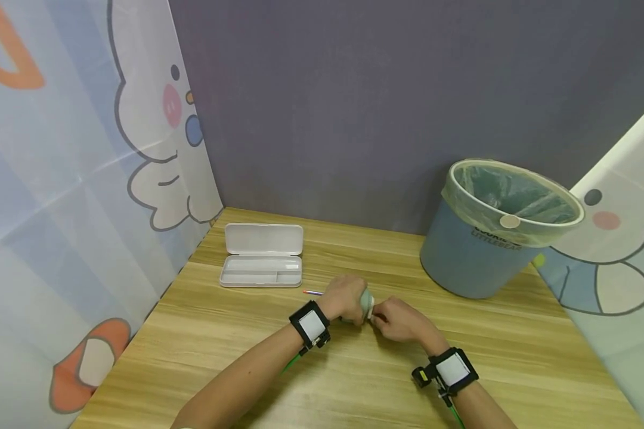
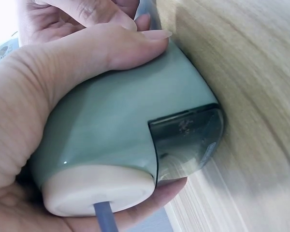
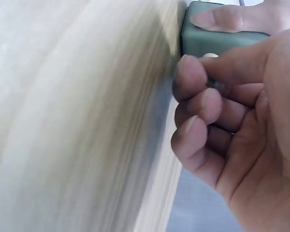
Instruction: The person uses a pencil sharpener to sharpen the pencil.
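Sharpener point(image 2: 106, 116) and pencil point(image 1: 312, 292), Held Between Two Hands

Sharpener, one, green: on the worktop point(image 1: 193, 351), in front of the case point(image 1: 249, 278) and to its right. We find the left hand point(image 1: 346, 298) wrapped round it, thumb along one face; that grip is closed about the body.

The left wrist view alone gives us the pale collar point(image 2: 99, 191), with the pencil's shaft entering it, and one dark window point(image 2: 186, 142) at a corner; we cannot tell what the faint marks there are. The head view alone shows the pencil's orange end, pointing toward the case's side.

The right wrist view gives the right hand point(image 1: 399, 319) with fingers curled, thumb and forefinger pinching a pale knob point(image 3: 210, 55), mostly hidden, at the sharpener's other end.

Containers, two further, head view only. Case, one, white: lid raised, three compartments showing pale floors. Bin point(image 1: 456, 262), one, blue, standing at the back right: one translucent liner point(image 1: 474, 214) inside, folded over the rim, one round tab on the front.

Straps, two: one black strap point(image 1: 309, 325) on each wrist, each bearing a white patch.
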A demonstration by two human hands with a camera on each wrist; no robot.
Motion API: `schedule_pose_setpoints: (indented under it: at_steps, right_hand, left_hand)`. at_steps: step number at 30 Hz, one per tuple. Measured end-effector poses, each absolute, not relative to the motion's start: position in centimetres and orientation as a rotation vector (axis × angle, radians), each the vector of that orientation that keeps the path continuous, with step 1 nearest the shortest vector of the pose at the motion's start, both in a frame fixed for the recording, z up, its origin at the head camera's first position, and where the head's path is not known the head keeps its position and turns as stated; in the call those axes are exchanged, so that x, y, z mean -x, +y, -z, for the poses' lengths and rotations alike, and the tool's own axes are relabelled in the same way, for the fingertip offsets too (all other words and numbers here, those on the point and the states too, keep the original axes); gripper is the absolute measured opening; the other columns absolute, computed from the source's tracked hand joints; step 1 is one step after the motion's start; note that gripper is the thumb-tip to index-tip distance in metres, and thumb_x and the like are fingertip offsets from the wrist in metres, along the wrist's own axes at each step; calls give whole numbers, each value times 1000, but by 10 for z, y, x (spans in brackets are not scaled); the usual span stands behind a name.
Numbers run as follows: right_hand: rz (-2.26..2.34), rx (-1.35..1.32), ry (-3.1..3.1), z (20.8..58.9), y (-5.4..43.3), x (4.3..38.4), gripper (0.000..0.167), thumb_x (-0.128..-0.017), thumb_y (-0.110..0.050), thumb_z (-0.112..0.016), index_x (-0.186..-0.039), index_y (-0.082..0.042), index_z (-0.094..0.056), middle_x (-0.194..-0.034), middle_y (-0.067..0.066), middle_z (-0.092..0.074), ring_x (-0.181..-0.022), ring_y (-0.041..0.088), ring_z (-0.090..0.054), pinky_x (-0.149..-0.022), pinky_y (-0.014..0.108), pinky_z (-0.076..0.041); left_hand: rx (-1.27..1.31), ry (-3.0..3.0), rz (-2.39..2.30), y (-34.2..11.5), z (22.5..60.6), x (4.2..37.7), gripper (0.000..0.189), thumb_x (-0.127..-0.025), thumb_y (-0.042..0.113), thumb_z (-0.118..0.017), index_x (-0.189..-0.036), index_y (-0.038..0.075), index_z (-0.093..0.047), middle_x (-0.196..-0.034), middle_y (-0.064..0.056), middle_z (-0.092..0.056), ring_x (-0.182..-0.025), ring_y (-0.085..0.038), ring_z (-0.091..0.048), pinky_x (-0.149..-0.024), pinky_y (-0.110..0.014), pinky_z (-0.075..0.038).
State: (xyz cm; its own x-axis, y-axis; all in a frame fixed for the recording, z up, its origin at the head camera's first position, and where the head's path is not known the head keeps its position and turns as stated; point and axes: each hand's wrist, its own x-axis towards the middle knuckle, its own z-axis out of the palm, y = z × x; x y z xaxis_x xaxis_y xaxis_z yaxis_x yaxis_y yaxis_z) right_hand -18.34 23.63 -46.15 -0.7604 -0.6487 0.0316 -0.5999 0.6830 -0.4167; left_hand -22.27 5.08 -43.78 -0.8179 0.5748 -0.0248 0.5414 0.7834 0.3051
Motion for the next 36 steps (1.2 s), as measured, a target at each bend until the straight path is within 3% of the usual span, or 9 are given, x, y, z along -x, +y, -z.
schedule_pose_setpoints:
  at_steps: [22,30,36]
  right_hand:
    - [749,1078,2713,457,243,175,26,-99,-7,-58,-74,-16,-61,-59,-19,-33,-48,-7,-28,-49,15,-26]
    - [747,1086,2696,450,242,171,34,-99,-7,-58,-71,-24,-50,-59,-18,-32,-48,-6,-27,-49,15,-25]
    - [775,1104,2704,441,243,169,39,-98,-5,-58,-68,-23,-42,-60,-17,-29,-49,-5,-23,-51,16,-24]
  left_hand:
    - [-860,2844,-441,52,436,220,48,-58,24,-99,-94,14,-69,-78,4,-62,-68,-14,-55,-58,-26,-46]
    - [-854,2840,-452,51,438,220,47,-57,23,-99,-92,14,-68,-77,5,-61,-67,-14,-55,-57,-26,-45]
    - [-850,2843,-445,52,438,221,47,-57,24,-99,-90,15,-67,-76,5,-60,-67,-13,-55,-57,-26,-46]
